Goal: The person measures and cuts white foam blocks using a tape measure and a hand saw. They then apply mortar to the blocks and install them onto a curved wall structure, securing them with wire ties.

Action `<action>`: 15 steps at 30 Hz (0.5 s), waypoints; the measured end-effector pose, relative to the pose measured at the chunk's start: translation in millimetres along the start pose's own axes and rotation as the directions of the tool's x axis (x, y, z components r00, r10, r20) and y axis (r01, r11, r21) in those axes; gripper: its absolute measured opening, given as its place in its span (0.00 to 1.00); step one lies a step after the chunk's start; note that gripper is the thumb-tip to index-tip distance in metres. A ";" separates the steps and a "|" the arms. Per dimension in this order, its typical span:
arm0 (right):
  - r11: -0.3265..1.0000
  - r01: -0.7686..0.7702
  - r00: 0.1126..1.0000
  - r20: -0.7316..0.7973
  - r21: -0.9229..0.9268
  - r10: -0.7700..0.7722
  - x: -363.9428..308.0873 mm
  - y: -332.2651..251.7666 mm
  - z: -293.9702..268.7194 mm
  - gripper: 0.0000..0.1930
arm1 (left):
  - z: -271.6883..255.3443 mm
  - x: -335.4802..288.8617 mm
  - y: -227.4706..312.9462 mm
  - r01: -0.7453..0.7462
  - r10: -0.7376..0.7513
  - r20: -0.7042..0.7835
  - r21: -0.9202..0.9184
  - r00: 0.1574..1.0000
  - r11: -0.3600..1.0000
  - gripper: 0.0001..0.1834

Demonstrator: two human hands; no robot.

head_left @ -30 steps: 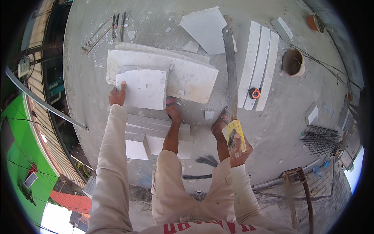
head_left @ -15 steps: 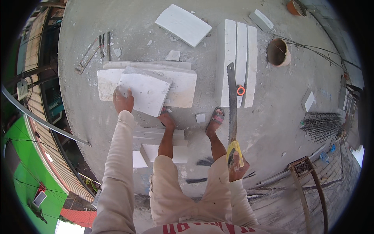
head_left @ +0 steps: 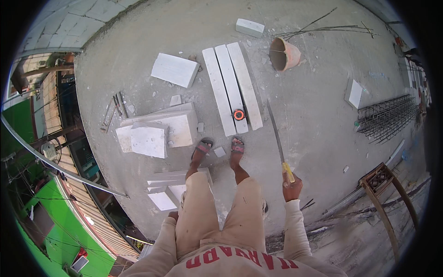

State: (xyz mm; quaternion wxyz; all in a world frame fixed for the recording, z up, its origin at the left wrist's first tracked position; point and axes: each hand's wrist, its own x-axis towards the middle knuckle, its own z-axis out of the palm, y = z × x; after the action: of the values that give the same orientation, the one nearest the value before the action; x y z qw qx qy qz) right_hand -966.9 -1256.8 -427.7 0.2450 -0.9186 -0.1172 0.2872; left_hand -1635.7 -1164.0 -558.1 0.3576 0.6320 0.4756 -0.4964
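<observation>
My right hand [head_left: 292,186] grips the yellow handle of a hand saw [head_left: 277,134], out to the right of my legs. Its long dark blade points away from me, over the concrete. Beside my left thigh hangs my left hand [head_left: 173,215], mostly hidden, so its fingers do not show. Ahead on the left, a cut white block [head_left: 150,140] rests on top of larger white blocks [head_left: 183,128]. Three long white blocks [head_left: 230,85] lie side by side in front of my feet. An orange and black tape measure [head_left: 238,114] sits on them.
A stained bucket [head_left: 285,54] lies tipped beyond the long blocks, near thin rods. Another white slab [head_left: 175,70] lies far left of them. More blocks [head_left: 162,198] are by my left leg. Rebar cages [head_left: 385,118] and a wooden stand [head_left: 376,180] are at right.
My left hand has let go of the cut block and drawn back to my thigh. My right hand has swung the saw outward to the right. The view has turned.
</observation>
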 end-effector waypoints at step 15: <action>0.926 -0.251 0.958 0.064 -0.283 0.279 -24.6 27.5 -30.1 0.19 | -432.6 206.9 241.7 -0.386 -0.121 -0.565 -0.690 0.816 0.613 0.23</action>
State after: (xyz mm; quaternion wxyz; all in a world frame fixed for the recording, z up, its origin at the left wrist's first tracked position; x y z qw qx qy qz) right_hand -967.1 -1300.6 -408.9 0.0691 -0.9348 -0.0426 0.3458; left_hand -1268.9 -783.8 -654.5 0.4767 0.5641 0.6742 -0.0023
